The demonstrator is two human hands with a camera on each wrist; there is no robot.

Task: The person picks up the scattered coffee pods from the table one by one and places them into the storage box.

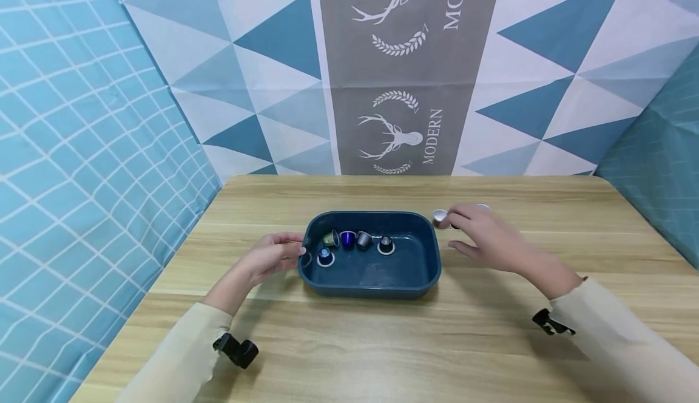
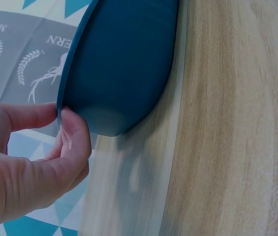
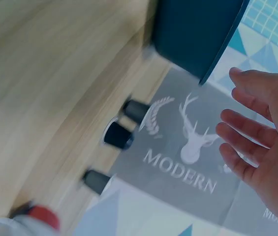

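My left hand pinches the left rim of a dark blue plastic bin between thumb and fingers; the left wrist view shows this grip close up. Inside the bin lie several coffee capsules: a green one, a purple one, a grey one, a dark one and a blue one. Just right of the bin hovers my right hand, fingers loosely bent around nothing. Near its fingertips is a capsule on the table. Dark capsules stand apart from this hand in the right wrist view.
The wooden table carries the bin and the capsules. At the lower left of the right wrist view are blurred red and white items. A patterned cloth hangs behind the table, with a blue checked one at left.
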